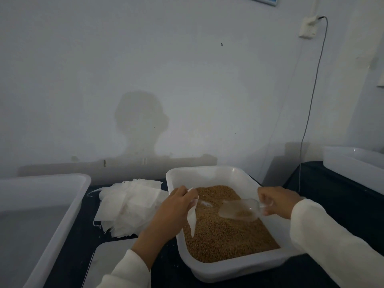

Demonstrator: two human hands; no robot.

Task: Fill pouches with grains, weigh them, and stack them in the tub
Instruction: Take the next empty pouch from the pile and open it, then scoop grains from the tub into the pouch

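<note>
Overhead, two hands, one scoop (241, 209), one pouch (192, 215), three tubs, grains (226, 238).

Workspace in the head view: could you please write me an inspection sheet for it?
Surface: dark table, mostly covered by tubs.
Job's things: white tray holding brown grains; clear scoop with a few grains in it; one white pouch hanging over the grains; pile of empty pouches left of the tray; white tub at far left.
Clutter: flat white object near the left forearm, possibly a scale; another white tub at right.
Grippers: left hand holds the pouch; right hand grips the scoop handle.
Cables: grey cable from wall socket down to the table.
Surroundings: plain wall with the person's shadow.
</note>
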